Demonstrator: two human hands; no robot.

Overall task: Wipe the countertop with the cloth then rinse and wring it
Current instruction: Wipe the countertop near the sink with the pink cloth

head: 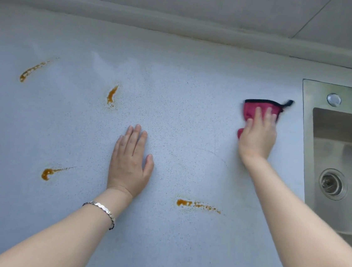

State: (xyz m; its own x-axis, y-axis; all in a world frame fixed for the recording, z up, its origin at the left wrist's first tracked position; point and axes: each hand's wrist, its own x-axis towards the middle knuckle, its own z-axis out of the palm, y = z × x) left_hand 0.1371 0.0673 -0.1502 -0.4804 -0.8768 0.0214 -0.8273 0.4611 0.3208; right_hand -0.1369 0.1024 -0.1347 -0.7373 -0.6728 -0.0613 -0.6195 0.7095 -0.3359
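Right hand (257, 137) presses flat, fingers straight, on red cloth (257, 111) near sink (306, 125); left hand (129, 163) rests flat on countertop (183, 112) w/ brown stains (111, 95).

Our left hand (131, 163) lies flat, palm down, fingers straight and together, thumb spread. Our right hand (257, 137) presses palm down farther forward, fingers straight.
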